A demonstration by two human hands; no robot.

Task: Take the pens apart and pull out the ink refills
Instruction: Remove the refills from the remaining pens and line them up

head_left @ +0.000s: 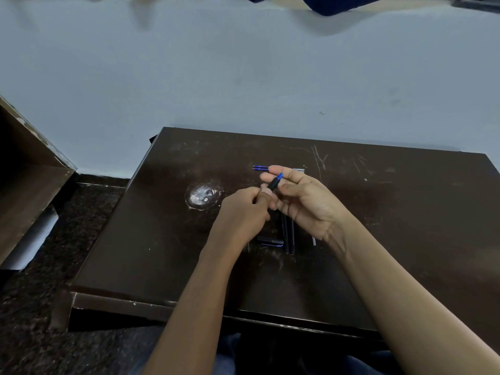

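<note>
A black pen [275,182] with a blue tip is held above the dark table [162,239]. My left hand [243,212] grips its lower end in curled fingers. My right hand [300,196] holds its upper end between thumb and fingers. Two blue ink refills [259,168] lie side by side on the table just beyond my hands. Below my hands lie two black pen barrels [288,234], pointing toward me, and a short black part [270,242] with a blue edge. A thin silver piece [314,241] shows beside my right wrist.
A pale worn patch [201,196] marks the table left of my hands. A wall [243,77] rises close behind the table's far edge. A wooden shelf unit [27,163] stands at the left over a dark speckled floor [67,212].
</note>
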